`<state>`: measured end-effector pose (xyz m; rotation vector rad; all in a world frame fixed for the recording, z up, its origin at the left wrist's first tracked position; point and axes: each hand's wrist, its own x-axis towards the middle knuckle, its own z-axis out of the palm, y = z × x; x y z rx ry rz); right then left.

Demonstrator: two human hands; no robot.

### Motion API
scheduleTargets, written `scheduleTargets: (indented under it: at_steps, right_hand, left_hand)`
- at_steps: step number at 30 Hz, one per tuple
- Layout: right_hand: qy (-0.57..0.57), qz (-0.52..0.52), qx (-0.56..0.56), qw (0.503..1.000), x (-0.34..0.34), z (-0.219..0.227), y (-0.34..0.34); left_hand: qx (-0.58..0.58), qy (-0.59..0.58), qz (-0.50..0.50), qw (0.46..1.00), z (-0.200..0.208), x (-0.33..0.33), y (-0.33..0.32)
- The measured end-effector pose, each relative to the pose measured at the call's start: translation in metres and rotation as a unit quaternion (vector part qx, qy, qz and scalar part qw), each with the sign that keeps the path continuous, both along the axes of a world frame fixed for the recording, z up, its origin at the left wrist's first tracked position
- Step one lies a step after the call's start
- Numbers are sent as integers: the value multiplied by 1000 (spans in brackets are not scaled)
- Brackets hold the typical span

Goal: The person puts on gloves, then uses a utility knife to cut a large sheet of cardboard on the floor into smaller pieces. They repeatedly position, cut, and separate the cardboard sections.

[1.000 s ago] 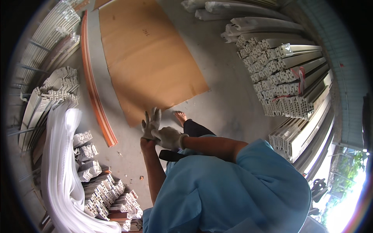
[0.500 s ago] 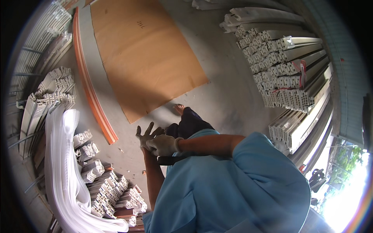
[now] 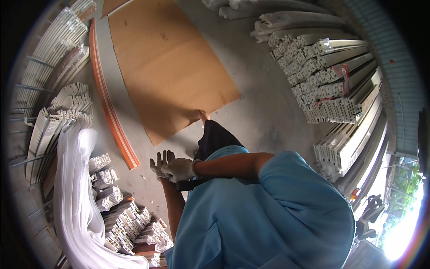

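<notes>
My left hand (image 3: 161, 162) wears a grey-white work glove, its fingers stretched up and apart with nothing in them. My right hand (image 3: 180, 169), gloved too, lies across the left at the wrist. Its fingers are closed on the cuff of the left glove, which they partly hide. Both hands are in front of my body, over the concrete floor. A large brown cardboard sheet (image 3: 170, 71) lies flat beyond them, with my bare foot (image 3: 204, 115) at its near edge.
A long orange-and-white striped strip (image 3: 106, 98) lies left of the cardboard. White foam wrap (image 3: 74, 193) drapes in front of stacked hollow profiles (image 3: 127, 224) at the lower left. More profiles (image 3: 320, 80) are piled at the right, and others stand on a rack (image 3: 36, 94) at far left.
The left hand's fingers have straightened and drawn closer together, and both hands have shifted slightly down and left. My foot has moved forward onto the cardboard's edge.
</notes>
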<state>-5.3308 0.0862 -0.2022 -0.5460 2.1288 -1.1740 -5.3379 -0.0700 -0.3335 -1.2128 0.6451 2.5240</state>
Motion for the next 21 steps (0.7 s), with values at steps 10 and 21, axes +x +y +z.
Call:
scheduleTargets:
  at_steps: [10, 21]
  right_hand:
    - [-12, -46, -21, 999, -8, -2, 7]
    - [6, 8, -107, 994, 3, -23, -10]
  left_hand:
    - [13, 41, -29, 999, -19, -19, -7]
    - [-250, 66, -54, 965, -13, 3, 2]
